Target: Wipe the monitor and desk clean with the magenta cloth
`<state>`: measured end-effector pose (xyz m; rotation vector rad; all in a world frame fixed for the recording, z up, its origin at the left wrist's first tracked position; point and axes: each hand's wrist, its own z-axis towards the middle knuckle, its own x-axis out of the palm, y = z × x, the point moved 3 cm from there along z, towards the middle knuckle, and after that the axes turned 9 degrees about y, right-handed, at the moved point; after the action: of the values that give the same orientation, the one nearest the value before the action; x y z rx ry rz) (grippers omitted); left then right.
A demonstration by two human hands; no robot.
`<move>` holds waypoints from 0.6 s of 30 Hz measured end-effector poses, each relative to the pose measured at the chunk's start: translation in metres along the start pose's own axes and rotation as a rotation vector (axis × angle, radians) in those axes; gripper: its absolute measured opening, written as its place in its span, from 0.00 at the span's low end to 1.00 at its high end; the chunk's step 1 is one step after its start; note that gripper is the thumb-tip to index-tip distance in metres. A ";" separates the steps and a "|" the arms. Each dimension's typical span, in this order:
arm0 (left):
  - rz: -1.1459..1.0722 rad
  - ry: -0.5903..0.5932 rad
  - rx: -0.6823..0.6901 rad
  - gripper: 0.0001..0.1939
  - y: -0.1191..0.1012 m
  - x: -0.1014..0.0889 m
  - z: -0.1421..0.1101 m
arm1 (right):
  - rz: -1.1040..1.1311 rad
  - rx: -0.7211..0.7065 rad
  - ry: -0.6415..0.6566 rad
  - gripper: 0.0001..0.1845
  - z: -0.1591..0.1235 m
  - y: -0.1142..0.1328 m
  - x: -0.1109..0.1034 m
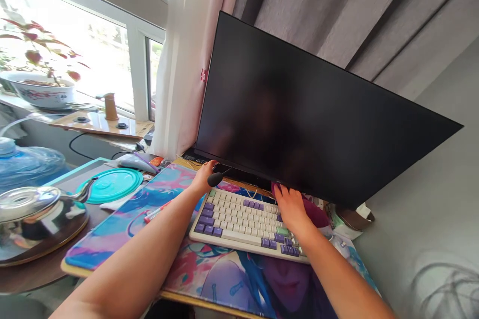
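A large black monitor (307, 109), switched off, stands tilted over the back of the desk. Below it lies a cream and purple keyboard (239, 219) on a colourful printed desk mat (123, 224). My left hand (204, 177) reaches to the monitor's lower left edge, fingers curled near a small black microphone (214, 179); what it grips is hidden. My right hand (290, 207) rests over the keyboard's far right side, fingers stretched forward under the monitor's bottom edge.
A shiny metal kettle (33, 209) on a round tray and a turquoise lid (110, 184) sit at the left. A water jug (26, 164), a potted plant (37, 84) on the windowsill, a red pen (157, 212), curtains and a grey wall at right surround the desk.
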<state>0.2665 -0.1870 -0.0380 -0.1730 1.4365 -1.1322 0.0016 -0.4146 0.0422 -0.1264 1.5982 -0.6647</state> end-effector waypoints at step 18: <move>-0.126 -0.059 -0.040 0.20 -0.003 0.001 -0.004 | -0.109 -0.701 -0.324 0.24 0.102 0.168 -0.043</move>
<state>0.2614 -0.1871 -0.0379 -0.3267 1.4126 -1.1914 0.1549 -0.2913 -0.0009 -0.8001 1.4504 -0.1254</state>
